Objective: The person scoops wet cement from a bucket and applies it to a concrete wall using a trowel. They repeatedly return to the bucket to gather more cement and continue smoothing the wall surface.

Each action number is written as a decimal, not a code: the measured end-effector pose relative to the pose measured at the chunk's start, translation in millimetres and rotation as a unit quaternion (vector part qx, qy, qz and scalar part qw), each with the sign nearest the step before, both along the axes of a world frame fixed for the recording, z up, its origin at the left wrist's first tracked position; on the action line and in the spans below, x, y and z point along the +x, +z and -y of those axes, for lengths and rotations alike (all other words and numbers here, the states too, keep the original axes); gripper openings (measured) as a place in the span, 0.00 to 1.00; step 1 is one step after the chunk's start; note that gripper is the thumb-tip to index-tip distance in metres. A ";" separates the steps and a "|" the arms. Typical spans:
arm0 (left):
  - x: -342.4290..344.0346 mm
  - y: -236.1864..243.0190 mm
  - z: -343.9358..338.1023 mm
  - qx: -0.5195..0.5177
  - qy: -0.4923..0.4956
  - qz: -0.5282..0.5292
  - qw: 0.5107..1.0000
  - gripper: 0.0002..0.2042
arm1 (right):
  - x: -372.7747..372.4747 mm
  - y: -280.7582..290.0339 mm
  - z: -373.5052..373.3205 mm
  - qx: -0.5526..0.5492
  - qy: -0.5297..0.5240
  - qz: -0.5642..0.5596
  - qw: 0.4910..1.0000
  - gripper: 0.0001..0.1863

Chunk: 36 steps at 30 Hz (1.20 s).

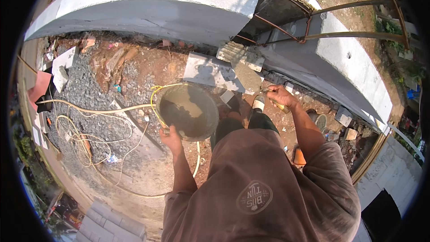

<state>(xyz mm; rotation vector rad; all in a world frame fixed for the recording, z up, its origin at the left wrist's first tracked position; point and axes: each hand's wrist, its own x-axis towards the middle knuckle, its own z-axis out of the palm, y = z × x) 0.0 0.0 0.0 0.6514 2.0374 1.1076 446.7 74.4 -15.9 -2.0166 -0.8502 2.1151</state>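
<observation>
Grey rnd tub (215, 115), grey-brn wet mix (191, 108) inside, pt. shaded

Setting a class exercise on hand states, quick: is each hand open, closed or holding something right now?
Left hand: at the tub, beside the yellow hose; grip cannot be told.
Right hand: closed, holding a trowel.
</observation>
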 end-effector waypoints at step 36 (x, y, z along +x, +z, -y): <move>-4.8 11.0 8.9 -0.028 -0.001 -0.041 0.999 0.08 | -169.1 -14.1 -83.0 0.061 -0.393 0.050 0.916 0.14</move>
